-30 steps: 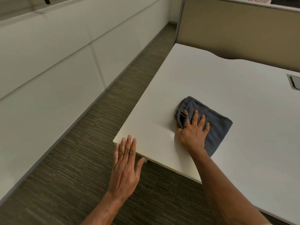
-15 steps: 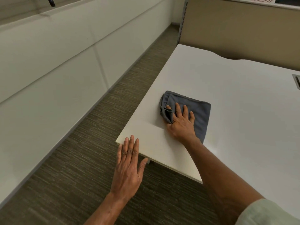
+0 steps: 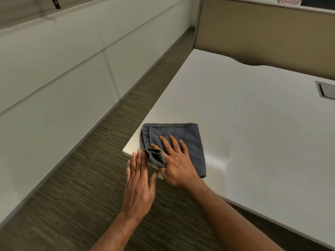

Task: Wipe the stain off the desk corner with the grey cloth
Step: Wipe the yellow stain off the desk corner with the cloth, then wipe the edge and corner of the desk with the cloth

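The folded grey cloth [image 3: 183,136] lies on the near left corner of the white desk [image 3: 253,127]. My right hand [image 3: 176,163] presses flat on the cloth, with a fold pinched between thumb and forefinger. My left hand [image 3: 138,182] hovers flat with fingers together just off the corner's front edge, its fingertips next to the cloth. No stain shows; a damp sheen lies on the desk right of the cloth.
A beige partition [image 3: 268,33] stands along the desk's far side. A grey cable hatch [image 3: 326,89] is set into the desk at the right. White wall panels [image 3: 54,78] run along the left, with carpet floor [image 3: 87,178] between them and the desk.
My right hand has slid the cloth left and toward me, from the desk's inner area to the corner. The left hand stayed by the corner edge.
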